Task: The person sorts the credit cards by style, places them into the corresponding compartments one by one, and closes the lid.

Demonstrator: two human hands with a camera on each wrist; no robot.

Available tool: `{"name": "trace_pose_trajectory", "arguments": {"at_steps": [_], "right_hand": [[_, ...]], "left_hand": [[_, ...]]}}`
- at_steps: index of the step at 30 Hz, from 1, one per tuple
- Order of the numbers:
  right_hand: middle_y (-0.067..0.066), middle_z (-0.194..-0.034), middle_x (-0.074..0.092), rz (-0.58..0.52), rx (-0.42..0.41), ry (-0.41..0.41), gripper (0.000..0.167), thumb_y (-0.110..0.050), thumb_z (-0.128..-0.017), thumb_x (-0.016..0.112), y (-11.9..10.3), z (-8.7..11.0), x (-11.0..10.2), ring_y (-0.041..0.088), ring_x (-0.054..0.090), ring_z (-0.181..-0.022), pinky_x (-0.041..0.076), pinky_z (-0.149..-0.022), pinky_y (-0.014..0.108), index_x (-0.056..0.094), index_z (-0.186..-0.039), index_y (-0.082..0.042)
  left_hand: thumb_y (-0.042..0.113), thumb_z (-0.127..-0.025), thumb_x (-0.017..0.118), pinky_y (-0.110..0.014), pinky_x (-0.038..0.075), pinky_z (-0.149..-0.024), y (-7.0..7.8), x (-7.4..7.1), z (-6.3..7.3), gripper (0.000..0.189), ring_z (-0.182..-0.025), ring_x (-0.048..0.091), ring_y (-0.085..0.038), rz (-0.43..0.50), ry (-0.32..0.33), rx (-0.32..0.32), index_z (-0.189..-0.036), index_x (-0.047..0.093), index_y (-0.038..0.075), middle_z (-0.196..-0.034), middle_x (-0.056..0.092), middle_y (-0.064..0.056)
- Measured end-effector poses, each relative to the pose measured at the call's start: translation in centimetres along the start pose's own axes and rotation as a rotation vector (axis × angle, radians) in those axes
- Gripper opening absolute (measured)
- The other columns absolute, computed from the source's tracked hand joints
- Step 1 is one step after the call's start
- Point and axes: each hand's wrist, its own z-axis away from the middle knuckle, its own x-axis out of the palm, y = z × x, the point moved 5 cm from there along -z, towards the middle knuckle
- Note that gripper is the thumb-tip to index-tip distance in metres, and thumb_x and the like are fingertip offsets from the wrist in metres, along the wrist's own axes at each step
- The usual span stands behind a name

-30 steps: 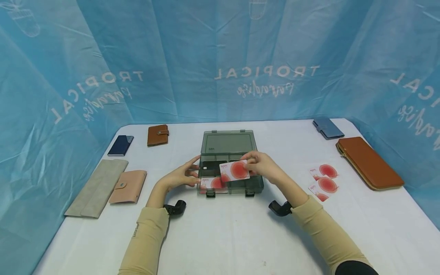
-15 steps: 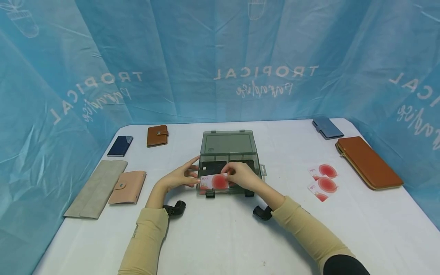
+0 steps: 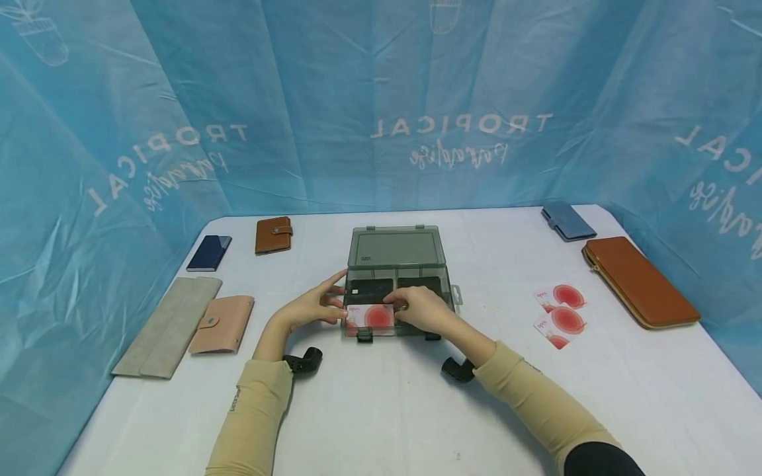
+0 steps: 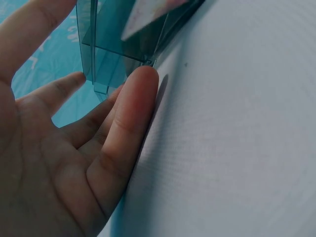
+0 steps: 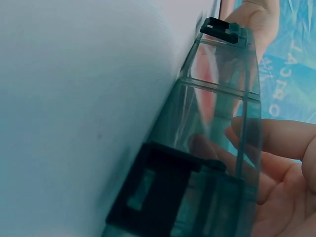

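Observation:
A green translucent divided box (image 3: pixel 428 320) lies with its lid (image 3: pixel 395 246) swung back. In its front left section sits a white-and-red printed card (image 3: pixel 376 317), another red card edge showing beneath it. Behind it, dark cards (image 3: pixel 372 287) lie in the back sections. My left hand (image 3: pixel 311 305) rests against the box's left side, fingers spread; in the left wrist view its thumb (image 4: pixel 138 94) reaches the lower corner. My right hand (image 3: pixel 424 308) is over the box, fingertips at the card's right edge; a gap shows between the finger (image 5: pixel 276 136) and thumb.
Two overlapping red-printed cards (image 3: pixel 559 324) lie at right, near a brown zip wallet (image 3: pixel 643 283) and a blue wallet (image 3: pixel 568 221). At left are a grey sleeve (image 3: pixel 169 327), pink wallet (image 3: pixel 222 324), navy holder (image 3: pixel 209 252) and brown wallet (image 3: pixel 273 235).
My right hand has moved left and down with the card, which now lies lower in the front left section; the fingers have loosened at its right edge. My left hand has stayed put.

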Motion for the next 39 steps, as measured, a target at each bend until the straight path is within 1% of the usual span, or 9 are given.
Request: {"name": "trace_pose_trajectory", "arguments": {"at_steps": [4, 8, 11, 15, 20, 27, 31, 34, 39], "right_hand": [[0.004, -0.106, 0.066, -0.053, -0.066, -0.005, 0.027, -0.007, -0.087, 0.062, 0.1, 0.6, -0.7, 0.020, 0.061, -0.099, 0.050, -0.081, 0.036, 0.065, -0.114, -0.012], [0.006, -0.104, 0.066, -0.229, -0.129, -0.038, 0.024, -0.011, -0.091, 0.058, 0.5, 1.6, -1.8, 0.021, 0.061, -0.096, 0.050, -0.080, 0.033, 0.064, -0.114, -0.008], [0.010, -0.105, 0.065, -0.350, -0.134, -0.043, 0.025, -0.017, -0.092, 0.058, 1.1, 2.4, -3.0, 0.026, 0.060, -0.096, 0.050, -0.080, 0.034, 0.063, -0.115, -0.006], [0.015, -0.106, 0.063, -0.421, -0.112, -0.007, 0.027, -0.020, -0.093, 0.058, 2.6, 3.5, -4.8, 0.032, 0.059, -0.100, 0.048, -0.083, 0.038, 0.062, -0.115, -0.005], [0.015, -0.104, 0.063, -0.418, -0.058, 0.046, 0.029, -0.017, -0.092, 0.058, 5.4, 4.9, -6.7, 0.028, 0.059, -0.099, 0.048, -0.084, 0.038, 0.060, -0.116, -0.001], [0.015, -0.105, 0.063, -0.293, 0.041, 0.088, 0.032, -0.019, -0.091, 0.059, 11.0, 7.9, -9.4, 0.024, 0.056, -0.098, 0.047, -0.086, 0.037, 0.058, -0.120, -0.003], [0.013, -0.108, 0.063, -0.223, 0.071, 0.084, 0.034, -0.020, -0.092, 0.058, 14.0, 10.0, -10.8, 0.025, 0.055, -0.101, 0.047, -0.082, 0.032, 0.056, -0.122, -0.005], [0.014, -0.111, 0.061, -0.220, 0.080, 0.064, 0.035, -0.018, -0.092, 0.057, 15.8, 11.5, -11.5, 0.027, 0.054, -0.103, 0.048, -0.079, 0.030, 0.054, -0.124, -0.004], [0.020, -0.122, 0.049, -0.227, 0.115, -0.027, 0.042, -0.002, -0.086, 0.058, 18.0, 13.6, -12.0, 0.035, 0.047, -0.108, 0.050, -0.075, 0.033, 0.051, -0.128, -0.003]], "left_hand": [[0.019, -0.081, 0.072, -0.037, 0.052, -0.074, 0.0, 0.0, 0.0, 0.094, -0.113, 0.046, -0.033, -0.001, 0.003, -0.002, -0.150, 0.008, 0.025, -0.143, 0.024, -0.023], [0.020, -0.081, 0.073, -0.037, 0.052, -0.075, 0.0, 0.0, 0.0, 0.095, -0.113, 0.045, -0.033, -0.004, 0.002, 0.003, -0.150, 0.008, 0.025, -0.143, 0.024, -0.023], [0.019, -0.081, 0.072, -0.038, 0.052, -0.075, 0.0, 0.0, 0.1, 0.095, -0.113, 0.045, -0.033, 0.000, 0.000, 0.004, -0.150, 0.008, 0.025, -0.143, 0.024, -0.023], [0.019, -0.082, 0.072, -0.038, 0.052, -0.075, 0.0, -0.1, 0.2, 0.094, -0.114, 0.045, -0.034, 0.005, 0.000, 0.005, -0.150, 0.008, 0.025, -0.143, 0.023, -0.023], [0.020, -0.082, 0.072, -0.037, 0.052, -0.074, 0.1, 0.0, 0.2, 0.094, -0.113, 0.045, -0.033, 0.006, -0.005, 0.015, -0.150, 0.008, 0.025, -0.143, 0.023, -0.023], [0.019, -0.082, 0.071, -0.037, 0.052, -0.074, 0.1, 0.0, 0.1, 0.093, -0.113, 0.045, -0.033, -0.001, -0.005, 0.018, -0.150, 0.008, 0.025, -0.143, 0.024, -0.023], [0.018, -0.083, 0.071, -0.037, 0.052, -0.074, 0.1, -0.1, 0.1, 0.092, -0.113, 0.045, -0.033, -0.001, -0.001, 0.016, -0.150, 0.008, 0.026, -0.143, 0.024, -0.023], [0.018, -0.083, 0.071, -0.036, 0.052, -0.073, 0.0, -0.1, 0.1, 0.092, -0.112, 0.046, -0.033, -0.008, 0.002, 0.012, -0.150, 0.008, 0.026, -0.143, 0.024, -0.023], [0.020, -0.082, 0.072, -0.036, 0.052, -0.073, -0.1, -0.1, 0.1, 0.093, -0.111, 0.047, -0.032, -0.016, 0.001, 0.004, -0.150, 0.008, 0.026, -0.143, 0.025, -0.023]]}}
